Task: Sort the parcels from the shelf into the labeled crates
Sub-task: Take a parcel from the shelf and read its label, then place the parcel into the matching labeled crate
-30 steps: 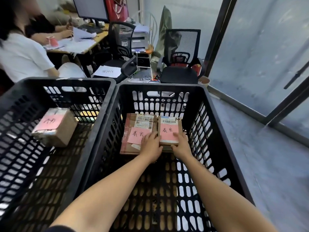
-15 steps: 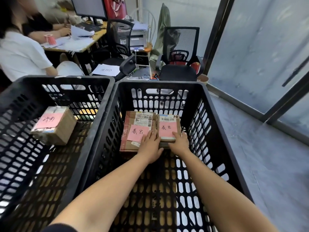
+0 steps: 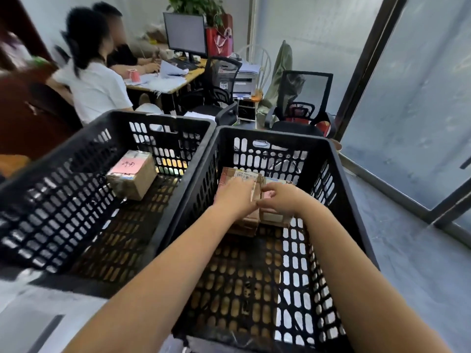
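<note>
"Fingers (image 3: 244, 186) of the left hand (image 3: 237, 197) lie straight and flat on the left parcel (image 3: 243, 224). Those of the right hand (image 3: 284, 200) bend loosely over the right parcel (image 3: 274, 217), and I cannot tell whether they grip it."

"Where does everything sit?"

"Two black crates stand side by side: the right crate (image 3: 280, 136) under both arms, the left crate (image 3: 153, 117) at its nine o'clock. In the right one, both brown parcels lie touching, toward twelve o'clock on the floor. A third parcel (image 3: 137, 182) rests in the left crate, also toward twelve, with a pink label (image 3: 127, 165) on top."

"So which step is this?"

"Placing, I'd judge — squaring the pair up against each other. The next move calls for letting go and lifting both hands clear of the rim. Then it's a turn to the shelf, which is out of view, to read the next parcel's label before choosing a crate."
</note>
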